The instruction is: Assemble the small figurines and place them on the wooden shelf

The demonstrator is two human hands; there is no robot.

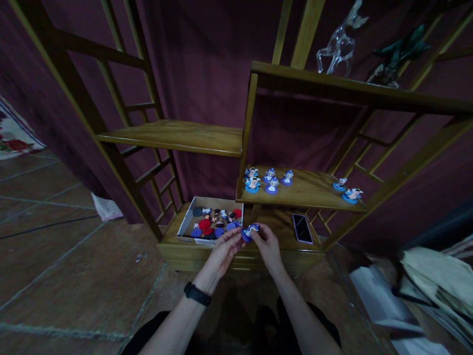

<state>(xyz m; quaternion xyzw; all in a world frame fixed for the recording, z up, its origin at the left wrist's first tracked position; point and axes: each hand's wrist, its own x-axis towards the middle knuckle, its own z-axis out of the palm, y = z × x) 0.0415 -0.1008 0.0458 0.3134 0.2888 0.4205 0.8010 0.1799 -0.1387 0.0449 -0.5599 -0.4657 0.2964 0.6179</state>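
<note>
Between my two hands is a small figurine (249, 231) with a purple round base and a white and purple body. My left hand (226, 249) pinches it by the base side, and the fingers of my right hand (266, 242) close on its upper part. Just left of the hands, an open cardboard box (187, 220) holds several more figurines with red, purple and dark bases, many lying on their sides. On the shelf above stand several purple-based figurines (272, 185) and blue-based figurines (253, 184), with two more blue-based ones (352, 195) at its right end.
A phone (302, 228) lies on the bottom board, right of my hands. The wooden shelf (306, 190) overhangs that board. A glass deer (338, 44) and a dark green ornament (397, 56) stand on the top shelf. Bags and papers (384, 296) lie on the floor at right.
</note>
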